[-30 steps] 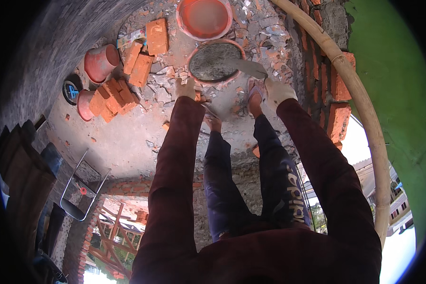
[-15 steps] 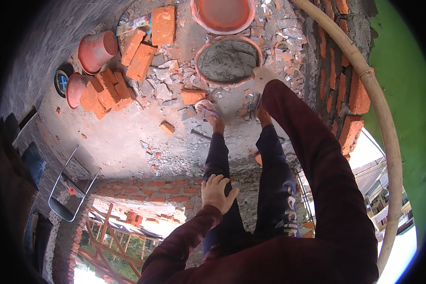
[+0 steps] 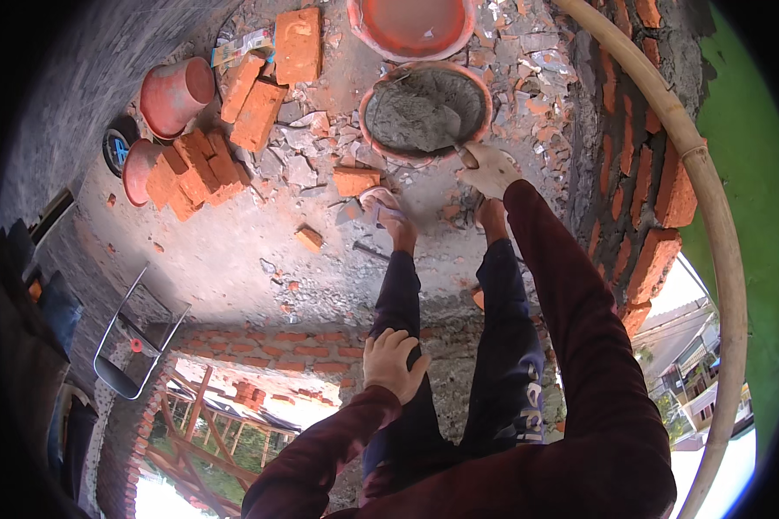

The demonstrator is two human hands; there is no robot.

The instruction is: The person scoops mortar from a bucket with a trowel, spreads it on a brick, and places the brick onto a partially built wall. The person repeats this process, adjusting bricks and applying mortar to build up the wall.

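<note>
My right hand [image 3: 491, 169] is closed round the handle of a trowel [image 3: 466, 156] at the near right rim of a basin [image 3: 488, 97]. The trowel's blade looks coated with grey and dips into the wet mortar [image 3: 411, 108], which is heaped toward the basin's left and middle. On my left knee lies my left hand [image 3: 395, 367], its fingers spread over the dark trouser leg and holding nothing visible.
A second reddish basin [image 3: 413, 26] stands beyond the mortar. Loose bricks [image 3: 197, 173] and red buckets [image 3: 175, 95] are at the left, among rubble [image 3: 299, 169]. Along the right run a brick wall [image 3: 640, 173] and a bamboo pole [image 3: 697, 160]. A metal-framed chair [image 3: 134, 346] is lower left.
The right hand has shifted slightly right and nearer, and the trowel now shows. The mortar's surface has changed shape, with a hollow at its right. My left hand stays on the knee.
</note>
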